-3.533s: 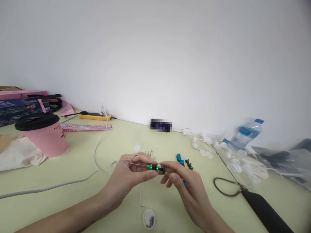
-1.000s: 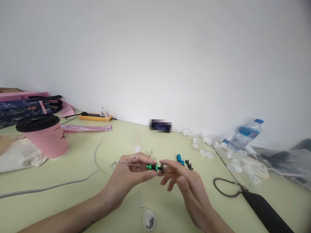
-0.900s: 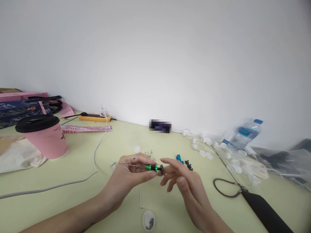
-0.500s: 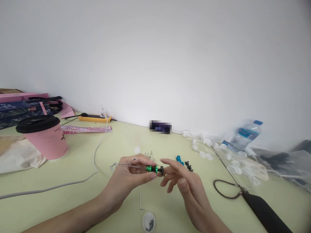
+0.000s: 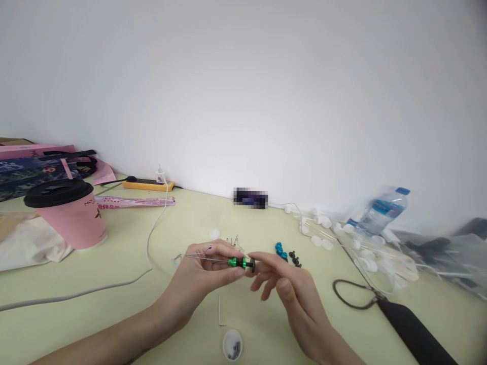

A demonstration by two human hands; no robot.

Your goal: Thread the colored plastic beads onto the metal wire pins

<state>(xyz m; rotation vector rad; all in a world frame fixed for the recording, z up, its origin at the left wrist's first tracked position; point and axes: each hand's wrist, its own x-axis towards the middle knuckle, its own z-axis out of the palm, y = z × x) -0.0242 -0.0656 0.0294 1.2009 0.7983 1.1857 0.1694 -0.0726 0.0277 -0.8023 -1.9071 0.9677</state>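
Observation:
My left hand [image 5: 207, 268] pinches a small green and black metal piece [image 5: 238, 262] between thumb and fingers. A thin bent wire [image 5: 201, 257] runs back from it across the palm. The piece's dark round end [image 5: 252, 265] points right, towards my right hand [image 5: 291, 284]. That hand has its fingers stretched and apart, the index fingertip close beside or touching the dark end; I cannot tell which. Below the hands lie an L-shaped hex key [image 5: 219, 312] and a small white dish [image 5: 232, 345] holding small dark parts. Thin metal pieces [image 5: 236, 242] lie partly hidden behind my left hand.
Blue parts [image 5: 280, 250] and black parts [image 5: 294, 258] lie right of the hands. A lidded pink cup [image 5: 72, 218] and a white cable [image 5: 95, 293] are on the left. At right are a water bottle [image 5: 384, 210], several white discs [image 5: 321, 242] and a black strapped object [image 5: 413, 329].
My right index finger has shifted slightly left, nearer the dark end of the green and black piece. My left hand keeps its hold, almost still.

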